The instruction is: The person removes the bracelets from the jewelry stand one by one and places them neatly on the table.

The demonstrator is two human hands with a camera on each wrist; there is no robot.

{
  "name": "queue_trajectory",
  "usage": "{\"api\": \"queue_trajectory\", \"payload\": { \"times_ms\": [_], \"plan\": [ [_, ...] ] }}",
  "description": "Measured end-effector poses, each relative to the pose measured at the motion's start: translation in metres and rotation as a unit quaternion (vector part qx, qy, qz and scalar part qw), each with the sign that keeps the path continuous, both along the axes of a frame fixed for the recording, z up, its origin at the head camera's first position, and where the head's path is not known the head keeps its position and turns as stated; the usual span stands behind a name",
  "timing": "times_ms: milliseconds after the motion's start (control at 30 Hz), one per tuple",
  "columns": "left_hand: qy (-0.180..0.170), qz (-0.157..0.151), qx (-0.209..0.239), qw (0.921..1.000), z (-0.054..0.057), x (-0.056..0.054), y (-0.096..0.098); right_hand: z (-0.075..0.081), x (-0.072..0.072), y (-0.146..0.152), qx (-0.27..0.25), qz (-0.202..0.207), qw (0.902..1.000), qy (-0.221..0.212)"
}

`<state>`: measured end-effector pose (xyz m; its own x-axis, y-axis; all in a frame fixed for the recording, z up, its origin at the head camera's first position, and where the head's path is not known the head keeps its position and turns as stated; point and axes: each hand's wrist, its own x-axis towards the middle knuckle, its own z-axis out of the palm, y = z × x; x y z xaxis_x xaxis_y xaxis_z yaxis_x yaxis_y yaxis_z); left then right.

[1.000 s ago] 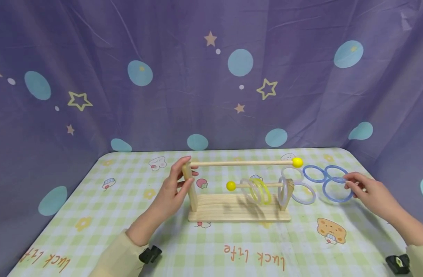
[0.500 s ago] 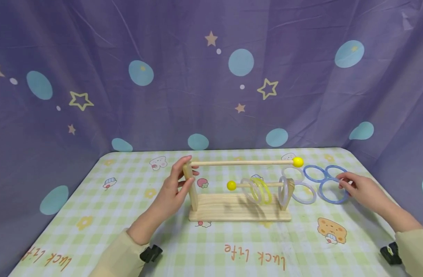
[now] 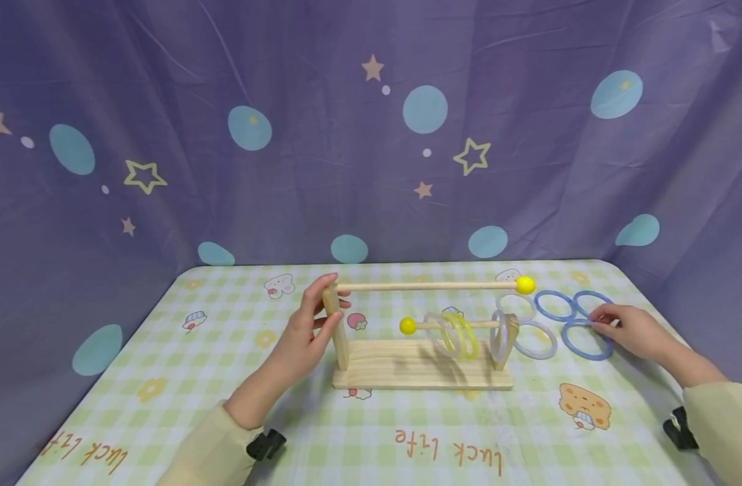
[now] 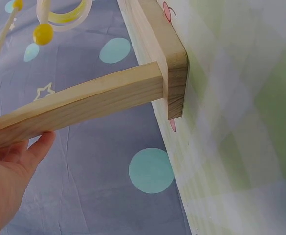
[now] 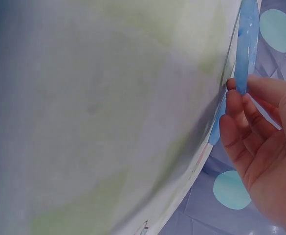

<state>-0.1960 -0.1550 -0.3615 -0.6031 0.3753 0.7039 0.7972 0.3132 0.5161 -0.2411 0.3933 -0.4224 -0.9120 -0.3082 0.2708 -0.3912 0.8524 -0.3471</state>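
My left hand (image 3: 306, 324) grips the left upright (image 3: 340, 341) of a wooden stand (image 3: 395, 368); in the left wrist view, fingers and thumb sit either side of that upright (image 4: 103, 90). From its top a long peg (image 3: 431, 286) with a yellow ball end runs right. A shorter peg from the right upright carries yellow rings (image 3: 468, 337) between pale translucent rings. To the stand's right, my right hand (image 3: 634, 331) pinches the far edge of a blue ring (image 3: 564, 336). The right wrist view shows this ring (image 5: 246, 44) edge-on between thumb and fingertips, close over the cloth.
Two more blue rings (image 3: 537, 304) lie on the checked tablecloth (image 3: 322, 432) beyond the held one. Pale translucent rings (image 3: 555, 339) lie just right of the stand. A purple patterned curtain (image 3: 285, 202) rises behind the table's far edge.
My right hand has moved left with the blue ring, which now sits slightly nearer me and overlaps the far blue ring less. The left hand stays on the upright.
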Motion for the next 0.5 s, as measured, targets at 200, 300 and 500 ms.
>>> {"api": "queue_trajectory", "payload": {
  "times_ms": [200,300,500],
  "plan": [
    [-0.003,0.001,0.001,1.0000,0.0008,0.0007,0.0001,0.0000,-0.0032,-0.0016,0.009,0.000,1.0000,-0.003],
    [-0.001,0.001,0.002,1.0000,0.0007,0.0004,0.0001,-0.0013,-0.0041,-0.0020,0.014,0.002,0.9999,-0.009],
    [-0.004,0.002,0.002,1.0000,0.0002,0.0000,0.0004,-0.0049,-0.0045,-0.0051,0.023,-0.001,0.9997,-0.008]
  ]
}}
